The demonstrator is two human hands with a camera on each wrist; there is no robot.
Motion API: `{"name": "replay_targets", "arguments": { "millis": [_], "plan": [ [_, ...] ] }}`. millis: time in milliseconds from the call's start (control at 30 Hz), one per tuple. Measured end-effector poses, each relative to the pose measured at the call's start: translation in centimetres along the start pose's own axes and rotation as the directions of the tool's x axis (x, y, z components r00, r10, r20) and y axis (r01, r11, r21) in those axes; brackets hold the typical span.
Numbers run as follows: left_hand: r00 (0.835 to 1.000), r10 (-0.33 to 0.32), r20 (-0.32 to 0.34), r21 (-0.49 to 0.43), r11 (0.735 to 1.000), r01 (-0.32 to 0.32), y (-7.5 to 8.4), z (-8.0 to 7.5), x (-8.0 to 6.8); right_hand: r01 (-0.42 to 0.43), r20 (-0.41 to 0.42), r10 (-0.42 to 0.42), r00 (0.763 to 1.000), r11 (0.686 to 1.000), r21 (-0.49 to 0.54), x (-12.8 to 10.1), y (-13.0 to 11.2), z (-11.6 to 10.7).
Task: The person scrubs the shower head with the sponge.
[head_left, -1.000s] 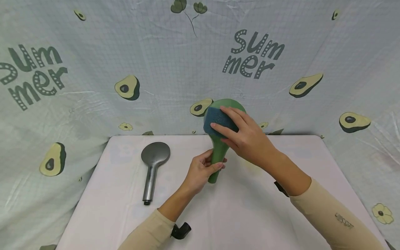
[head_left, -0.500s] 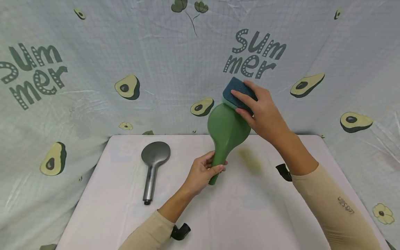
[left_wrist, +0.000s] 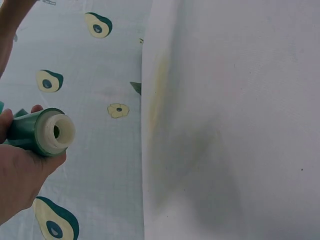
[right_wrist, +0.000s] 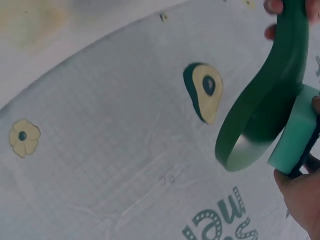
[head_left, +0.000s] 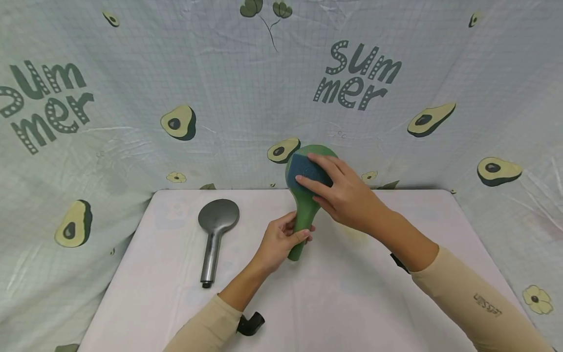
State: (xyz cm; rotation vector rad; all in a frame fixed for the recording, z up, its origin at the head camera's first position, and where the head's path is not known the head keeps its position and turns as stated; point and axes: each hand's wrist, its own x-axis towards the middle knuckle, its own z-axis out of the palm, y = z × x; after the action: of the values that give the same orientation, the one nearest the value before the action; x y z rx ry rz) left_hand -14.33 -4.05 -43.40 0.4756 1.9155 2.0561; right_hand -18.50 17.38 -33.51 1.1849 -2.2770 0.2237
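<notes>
A green shower head [head_left: 305, 200] is held up above the table, its round head at the top. My left hand [head_left: 281, 239] grips it by the handle; in the left wrist view the handle's white threaded end [left_wrist: 60, 131] points out past the fingers. My right hand [head_left: 347, 193] holds a sponge [head_left: 305, 171], dark blue on one face and light green on the other, against the back of the round head. In the right wrist view the sponge's green side [right_wrist: 295, 135] faces the shower head's curved back [right_wrist: 270, 110].
On the table's left lies a grey metallic shower head [head_left: 215, 234], handle toward me. The pale table [head_left: 334, 303] ends at a hanging cloth [head_left: 237, 98] printed with avocados. Black straps with mounts [head_left: 251, 324] sit at both wrists.
The sponge went up to the head's top edge half a second ago, and is now back down over its middle. The left hand keeps its grip, with the shower head shifted slightly left.
</notes>
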Motion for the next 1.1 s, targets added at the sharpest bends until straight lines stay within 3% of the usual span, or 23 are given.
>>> {"name": "replay_targets", "arguments": {
  "millis": [233, 400, 633, 900, 1100],
  "plan": [
    [1.000, 0.008, 0.000, -0.034, 0.999, -0.008, -0.1, -0.3, 0.3, 0.105, 0.072, -0.099, 0.993, 0.990, -0.095, -1.6, -2.2, 0.8],
    [1.000, -0.006, 0.009, -0.046, 0.999, 0.007, -0.2, -0.3, 0.4, 0.110, 0.100, -0.103, 0.990, 0.992, -0.066, -2.5, -2.4, 1.2],
    [1.000, 0.012, 0.002, -0.040, 0.999, -0.012, -0.2, -0.6, 0.4, 0.209, 0.112, -0.207, 0.972, 0.978, -0.008, -2.2, -1.6, 1.5],
    [1.000, -0.016, 0.025, -0.069, 0.997, 0.017, 0.0, -0.4, 0.5, 0.085, 0.057, -0.082, 0.995, 0.996, -0.041, 0.0, -0.4, 0.9],
    [0.998, -0.020, 0.052, -0.049, 0.999, 0.023, 0.0, -0.3, 0.3, -0.062, -0.003, 0.062, 0.998, 0.997, 0.036, 1.5, 1.4, 0.6]
  ]
}}
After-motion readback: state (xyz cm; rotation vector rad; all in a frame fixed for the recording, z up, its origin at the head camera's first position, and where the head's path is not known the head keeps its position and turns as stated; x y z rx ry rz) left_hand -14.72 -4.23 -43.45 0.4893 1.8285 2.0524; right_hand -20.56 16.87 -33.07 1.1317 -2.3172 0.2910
